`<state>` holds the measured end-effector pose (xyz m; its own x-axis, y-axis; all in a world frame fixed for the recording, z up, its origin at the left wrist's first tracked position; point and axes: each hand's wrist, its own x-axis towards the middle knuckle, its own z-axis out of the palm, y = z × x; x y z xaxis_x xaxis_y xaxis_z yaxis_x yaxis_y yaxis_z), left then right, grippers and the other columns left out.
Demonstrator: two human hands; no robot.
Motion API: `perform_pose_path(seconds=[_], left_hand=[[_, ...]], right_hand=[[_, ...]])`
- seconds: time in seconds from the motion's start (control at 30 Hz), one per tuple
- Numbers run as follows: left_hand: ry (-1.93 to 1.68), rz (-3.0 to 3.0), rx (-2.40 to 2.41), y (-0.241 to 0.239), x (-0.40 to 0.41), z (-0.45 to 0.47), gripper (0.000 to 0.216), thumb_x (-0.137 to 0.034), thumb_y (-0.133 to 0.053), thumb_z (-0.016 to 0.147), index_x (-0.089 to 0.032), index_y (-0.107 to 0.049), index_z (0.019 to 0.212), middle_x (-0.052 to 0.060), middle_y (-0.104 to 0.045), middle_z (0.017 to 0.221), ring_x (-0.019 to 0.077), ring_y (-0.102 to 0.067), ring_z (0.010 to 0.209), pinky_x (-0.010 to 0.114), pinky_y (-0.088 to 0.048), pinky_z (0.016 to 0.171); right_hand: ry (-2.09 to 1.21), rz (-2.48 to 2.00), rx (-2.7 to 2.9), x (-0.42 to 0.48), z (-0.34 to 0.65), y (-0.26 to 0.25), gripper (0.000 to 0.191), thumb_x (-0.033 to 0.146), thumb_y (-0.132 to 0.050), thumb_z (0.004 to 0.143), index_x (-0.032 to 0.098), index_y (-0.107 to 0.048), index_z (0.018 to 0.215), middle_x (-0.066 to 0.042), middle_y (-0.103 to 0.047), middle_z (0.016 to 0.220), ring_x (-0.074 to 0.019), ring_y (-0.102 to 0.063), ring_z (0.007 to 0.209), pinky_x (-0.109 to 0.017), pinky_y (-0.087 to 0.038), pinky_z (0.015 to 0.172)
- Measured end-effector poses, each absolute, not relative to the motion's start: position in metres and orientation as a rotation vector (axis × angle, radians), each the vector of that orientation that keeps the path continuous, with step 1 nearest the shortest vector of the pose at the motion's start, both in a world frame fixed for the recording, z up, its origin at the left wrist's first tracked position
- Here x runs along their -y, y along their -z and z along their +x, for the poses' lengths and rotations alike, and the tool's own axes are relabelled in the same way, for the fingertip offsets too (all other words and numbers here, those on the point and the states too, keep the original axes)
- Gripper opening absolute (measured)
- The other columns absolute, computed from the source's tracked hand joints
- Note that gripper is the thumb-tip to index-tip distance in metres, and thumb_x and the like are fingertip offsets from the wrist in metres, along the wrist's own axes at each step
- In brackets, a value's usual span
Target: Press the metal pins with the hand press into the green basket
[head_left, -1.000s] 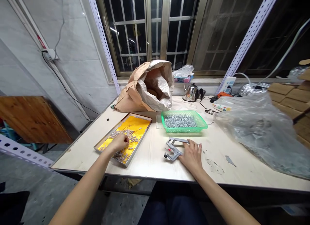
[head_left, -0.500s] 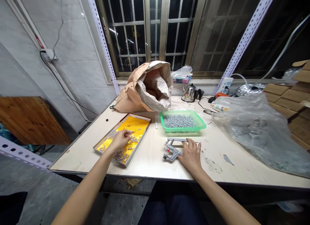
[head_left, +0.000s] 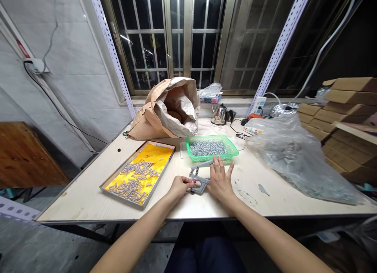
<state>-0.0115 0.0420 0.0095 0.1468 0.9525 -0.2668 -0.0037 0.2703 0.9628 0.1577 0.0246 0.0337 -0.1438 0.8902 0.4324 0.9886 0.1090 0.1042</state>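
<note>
My right hand [head_left: 220, 179] grips a grey metal hand tool [head_left: 200, 184] by its handles, near the front of the table. The tool looks like press pliers, with a dark coil spring between its arms and a small red part at its jaw. At that jaw end, my left hand [head_left: 180, 187] is closed in a pinch; whatever its fingertips hold is too small to make out. To the left lies a shallow tray [head_left: 153, 186] lined with yellow, holding many small silver ribbed pieces [head_left: 129, 190]. Behind the tool, a green basket [head_left: 212, 158] contains many small grey metal pieces [head_left: 207, 147].
A large open paper sack [head_left: 147, 124] leans at the back. Near the window stand a steel kettle [head_left: 219, 114] and a power strip [head_left: 258, 106]. A clear plastic bag [head_left: 294, 159] covers the right side, beside stacked cardboard boxes [head_left: 347, 124].
My left hand has left the yellow-lined tray and come right to the tool's jaw. My right hand still grips the tool, its upper arm now tilted. The view has turned slightly right.
</note>
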Motion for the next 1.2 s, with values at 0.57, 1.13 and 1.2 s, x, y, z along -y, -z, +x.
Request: perform_pose_path(seconds=[0.57, 1.13, 1.2], left_hand=[[-0.827, 1.286, -1.218, -0.013, -0.043, -0.016, 0.022, -0.024, -0.079, 0.048, -0.011, -0.062, 0.055, 0.001, -0.057, 0.050, 0.0096, -0.048, 0.048, 0.023, -0.036, 0.050], [-0.896, 1.256, -1.233, -0.010, -0.042, -0.013, 0.017, -0.021, -0.075, 0.050, -0.011, -0.064, 0.056, 0.001, -0.059, 0.051, 0.0103, -0.048, 0.050, 0.024, -0.036, 0.053], [-0.887, 1.276, -1.240, -0.009, -0.042, -0.013, 0.016, -0.021, -0.075, 0.051, -0.011, -0.063, 0.056, 0.001, -0.058, 0.051, 0.0102, -0.048, 0.049, 0.024, -0.035, 0.052]], right_hand=[[0.483, -1.976, 2.047, -0.018, 0.157, -0.024, 0.065, 0.028, -0.046, 0.073, -0.001, -0.039, 0.130, -0.023, -0.012, 0.150, -0.0321, 0.012, 0.138, -0.069, 0.005, 0.101], [0.547, -2.027, 1.984, -0.022, 0.152, -0.022, 0.069, 0.033, -0.050, 0.072, -0.003, -0.038, 0.130, -0.024, -0.010, 0.150, -0.0317, 0.012, 0.138, -0.066, 0.007, 0.102], [0.556, -2.001, 1.978, -0.022, 0.151, -0.021, 0.067, 0.031, -0.050, 0.072, -0.002, -0.038, 0.129, -0.025, -0.014, 0.149, -0.0323, 0.007, 0.138, -0.066, 0.007, 0.102]])
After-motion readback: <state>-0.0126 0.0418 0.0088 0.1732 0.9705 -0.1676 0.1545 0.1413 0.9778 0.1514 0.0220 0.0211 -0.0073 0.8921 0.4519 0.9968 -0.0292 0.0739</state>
